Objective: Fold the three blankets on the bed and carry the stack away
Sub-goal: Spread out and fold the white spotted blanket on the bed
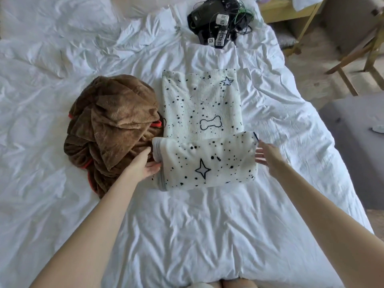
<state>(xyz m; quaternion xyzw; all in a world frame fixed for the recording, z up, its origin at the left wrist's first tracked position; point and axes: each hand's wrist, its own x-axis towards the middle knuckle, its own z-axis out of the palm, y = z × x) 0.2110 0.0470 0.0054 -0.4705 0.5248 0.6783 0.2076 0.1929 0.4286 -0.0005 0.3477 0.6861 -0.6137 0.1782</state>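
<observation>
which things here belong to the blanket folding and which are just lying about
Job: spotted white blanket, laid out on the bed; brown blanket, crumpled beside it; left hand and right hand at the white one's near end.
Lying about: black device with cables at the bed's far end; wooden chair on the floor.

Black gear (214, 15), perhaps cameras; wooden chair (353, 56).

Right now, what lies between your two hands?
The folded-over near end of the white spotted blanket fills the stretch between left hand and right hand, head view.
</observation>
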